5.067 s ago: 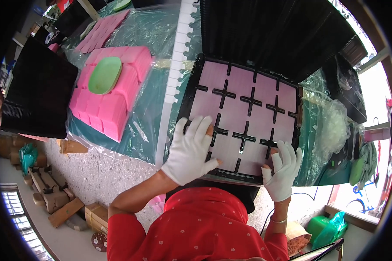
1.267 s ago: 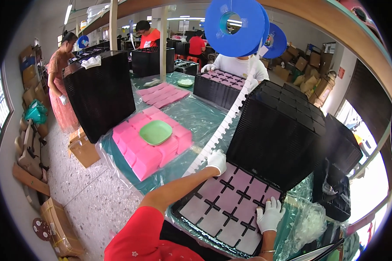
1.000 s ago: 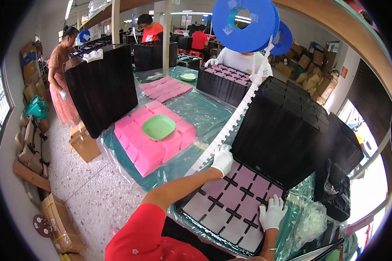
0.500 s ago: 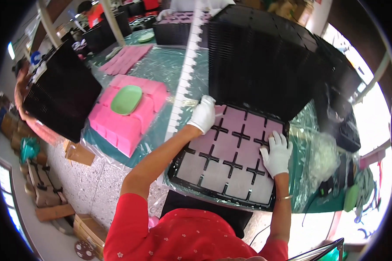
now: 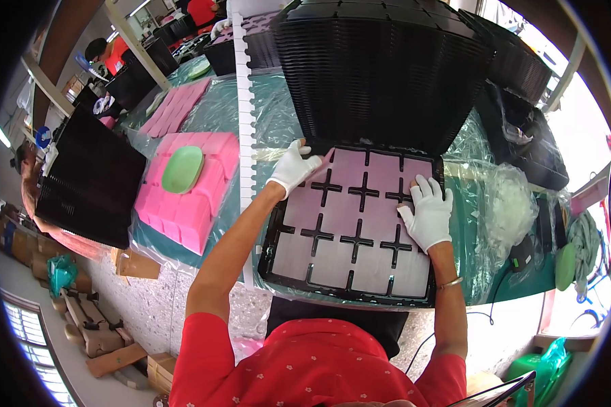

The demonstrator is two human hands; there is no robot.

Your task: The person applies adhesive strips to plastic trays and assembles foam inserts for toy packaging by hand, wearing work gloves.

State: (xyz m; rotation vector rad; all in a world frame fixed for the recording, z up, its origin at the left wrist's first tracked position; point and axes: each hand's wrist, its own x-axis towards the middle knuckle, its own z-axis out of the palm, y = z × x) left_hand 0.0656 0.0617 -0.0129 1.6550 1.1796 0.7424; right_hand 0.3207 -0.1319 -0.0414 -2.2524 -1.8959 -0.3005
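Observation:
A black tray (image 5: 268, 266) with cross-shaped dividers lies in front of me. Its compartments hold flat, thin sheets, pink ones (image 5: 346, 209) in the far and middle part and pale greyish ones (image 5: 336, 266) in the near row. My left hand (image 5: 295, 168), in a white glove with bare fingertips, is at the far left corner. Thumb and finger pinch a tilted pink sheet (image 5: 328, 159) by its edge. My right hand (image 5: 428, 214), gloved likewise, rests on the tray's right side with its fingers apart, touching the sheets there.
A tall stack of black trays (image 5: 380, 74) stands just behind. To the left, pink blocks (image 5: 190, 220) carry a green dish (image 5: 182, 169), beside a white notched strip (image 5: 245, 122). Another black tray stack (image 5: 91, 180) stands far left, with a person by it. Clear plastic (image 5: 502, 210) lies right.
My view has shifted, so the tray sits slightly higher. My left hand has drawn left at the tray's far corner, the pink sheet's edge tilting up. The right hand stays on the right side.

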